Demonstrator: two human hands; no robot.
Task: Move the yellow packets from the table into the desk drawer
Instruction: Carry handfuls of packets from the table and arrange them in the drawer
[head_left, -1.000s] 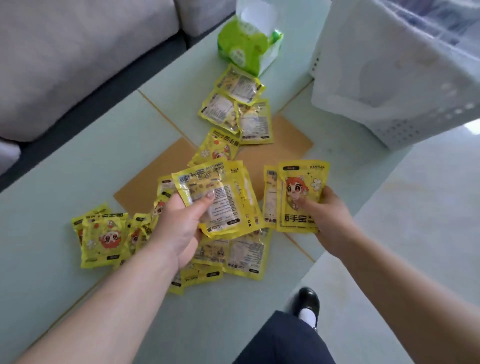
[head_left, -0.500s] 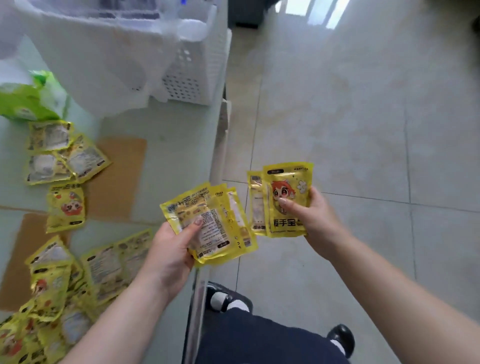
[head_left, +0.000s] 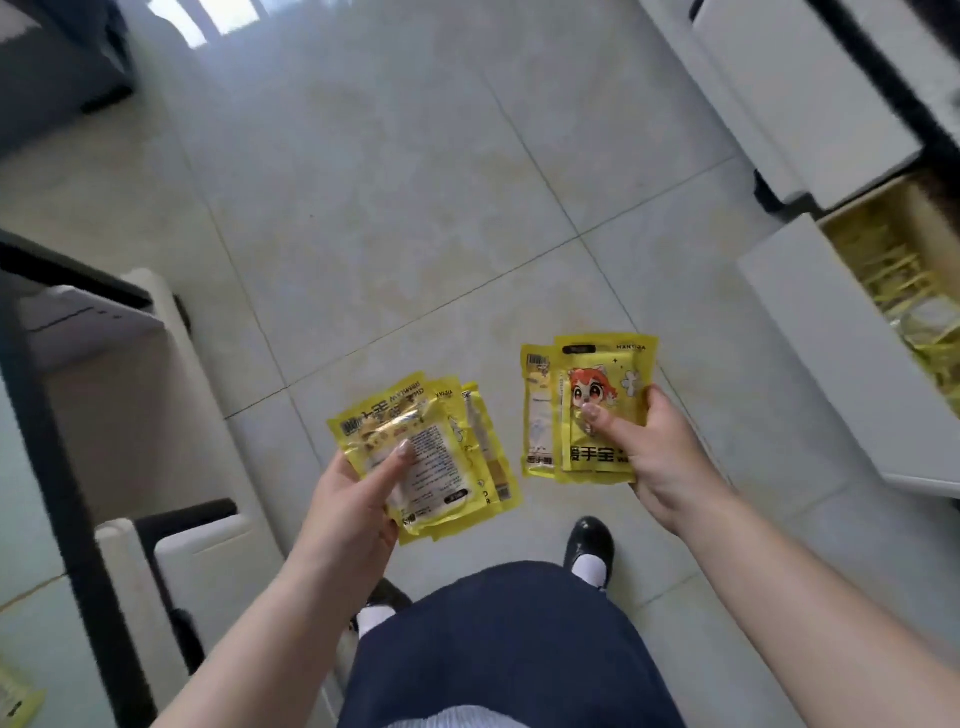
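Observation:
My left hand (head_left: 358, 499) grips a fanned stack of yellow packets (head_left: 441, 457) with the printed backs up, thumb pressed on the top one. My right hand (head_left: 660, 452) holds two yellow packets (head_left: 587, 410), the front one showing a red-haired cartoon face. Both stacks hang over the tiled floor. At the right edge an open white desk drawer (head_left: 810, 332) stands pulled out, with several yellow packets (head_left: 904, 280) lying inside. One more yellow packet (head_left: 15, 701) shows at the bottom left corner on the table.
The table's edge (head_left: 31, 597) and dark frame (head_left: 67, 467) run down the left side. White cabinet fronts (head_left: 789, 88) stand at the upper right above the drawer. My dark skirt and black shoe (head_left: 589, 540) are below my hands. Pale floor tiles (head_left: 395, 197) fill the middle.
The view has swung right, away from the table and its spread of packets, onto the floor and the open drawer. Both hands keep the same packets.

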